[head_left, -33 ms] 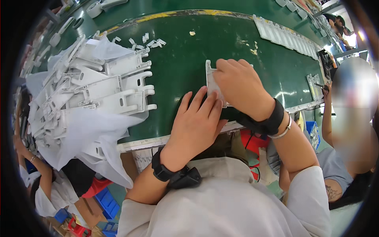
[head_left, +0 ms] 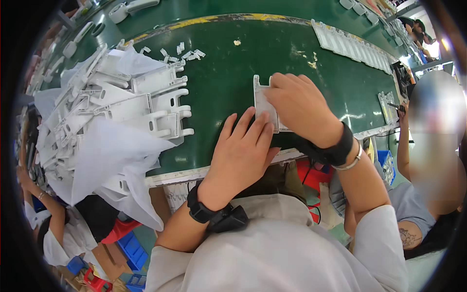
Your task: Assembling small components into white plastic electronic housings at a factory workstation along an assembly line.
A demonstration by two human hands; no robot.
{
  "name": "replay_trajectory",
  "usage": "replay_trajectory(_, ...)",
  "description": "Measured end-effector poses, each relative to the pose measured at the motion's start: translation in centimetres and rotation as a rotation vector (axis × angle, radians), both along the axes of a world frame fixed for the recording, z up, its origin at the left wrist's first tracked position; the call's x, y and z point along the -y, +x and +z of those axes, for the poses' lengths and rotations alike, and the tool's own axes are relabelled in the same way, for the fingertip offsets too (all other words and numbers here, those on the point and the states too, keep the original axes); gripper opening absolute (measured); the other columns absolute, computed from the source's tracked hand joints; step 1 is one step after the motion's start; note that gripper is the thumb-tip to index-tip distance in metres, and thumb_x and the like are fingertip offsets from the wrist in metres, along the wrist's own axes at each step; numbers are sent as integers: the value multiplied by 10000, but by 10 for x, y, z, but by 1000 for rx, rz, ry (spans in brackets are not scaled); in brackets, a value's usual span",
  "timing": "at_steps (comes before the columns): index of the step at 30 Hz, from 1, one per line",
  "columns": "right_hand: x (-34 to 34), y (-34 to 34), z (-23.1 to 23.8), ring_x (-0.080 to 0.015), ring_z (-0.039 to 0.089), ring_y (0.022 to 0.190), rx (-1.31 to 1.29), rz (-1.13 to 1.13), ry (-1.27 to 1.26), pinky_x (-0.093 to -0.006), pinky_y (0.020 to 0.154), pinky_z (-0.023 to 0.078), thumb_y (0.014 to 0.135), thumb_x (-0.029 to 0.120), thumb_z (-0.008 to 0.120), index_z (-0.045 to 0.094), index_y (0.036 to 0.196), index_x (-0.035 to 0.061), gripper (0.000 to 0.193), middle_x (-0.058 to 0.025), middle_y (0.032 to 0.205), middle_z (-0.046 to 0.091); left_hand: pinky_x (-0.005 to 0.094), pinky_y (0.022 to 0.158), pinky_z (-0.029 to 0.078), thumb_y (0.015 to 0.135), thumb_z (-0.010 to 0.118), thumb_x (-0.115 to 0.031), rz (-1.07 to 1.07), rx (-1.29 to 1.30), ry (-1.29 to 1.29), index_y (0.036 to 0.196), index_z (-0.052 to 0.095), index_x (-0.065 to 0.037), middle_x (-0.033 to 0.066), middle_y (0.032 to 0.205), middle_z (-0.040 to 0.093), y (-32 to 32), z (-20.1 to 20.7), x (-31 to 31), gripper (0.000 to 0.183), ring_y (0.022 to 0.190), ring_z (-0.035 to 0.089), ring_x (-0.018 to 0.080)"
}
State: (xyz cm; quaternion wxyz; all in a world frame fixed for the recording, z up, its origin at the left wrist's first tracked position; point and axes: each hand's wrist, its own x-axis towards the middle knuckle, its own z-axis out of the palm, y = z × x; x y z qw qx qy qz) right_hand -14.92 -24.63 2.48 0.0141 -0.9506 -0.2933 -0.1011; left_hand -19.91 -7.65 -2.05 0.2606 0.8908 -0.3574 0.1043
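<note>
A white plastic panel (head_left: 261, 100) with raised edges lies flat on the green table ahead of me, partly covered by my hands. My left hand (head_left: 242, 153) reaches out with its fingers stretched, the fingertips resting at the panel's near left edge. Over the panel's right part is my right hand (head_left: 302, 104), its fingers curled in and pointing down. Whatever sits in those curled fingers is hidden from view.
A heap of white plastic panels (head_left: 138, 107) with thin white wrapping sheets (head_left: 114, 155) covers the table's left. Small white pieces (head_left: 189, 55) lie beyond it. A row of white panels (head_left: 350, 46) lies far right; a smaller stack (head_left: 387, 107) sits near a co-worker's arm (head_left: 403, 146).
My right hand has shifted very slightly over the panel. My left hand has stayed in place.
</note>
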Motion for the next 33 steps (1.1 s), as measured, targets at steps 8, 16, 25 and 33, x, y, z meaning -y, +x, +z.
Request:
replay_trajectory(8,11,-80,-15,-222,547,1085,-54,-119,272,-427,965,403,760,143,684,574,1145,60,409,-46,1121,585,460,998,398,782,688,-173,-1,-9,90,1155,578,-2,142,1268,541,-3,10,7,425,1191,487,343)
replay_trajectory(16,63,-89,-40,-205,552,1084,114,-322,276,-445,974,384,807,199,651,593,1120,88,337,-34,1085,581,448,996,413,762,643,-55,-126,-23,86,1156,548,59,188,1246,534,2,11,74,420,1170,488,369)
replay_trajectory(25,136,-94,-40,-185,594,1024,235,-557,280,-451,972,380,774,292,704,645,963,128,257,2,992,621,427,972,434,806,607,-51,-338,-171,-58,1281,406,90,270,1282,476,22,6,151,534,1147,507,411)
replay_trajectory(33,183,-91,-43,-240,597,1036,272,-642,298,-458,992,391,783,312,707,646,917,81,274,-48,1010,639,437,939,448,808,652,-93,-429,-211,-133,1281,470,20,211,1333,464,12,19,123,519,1109,532,394)
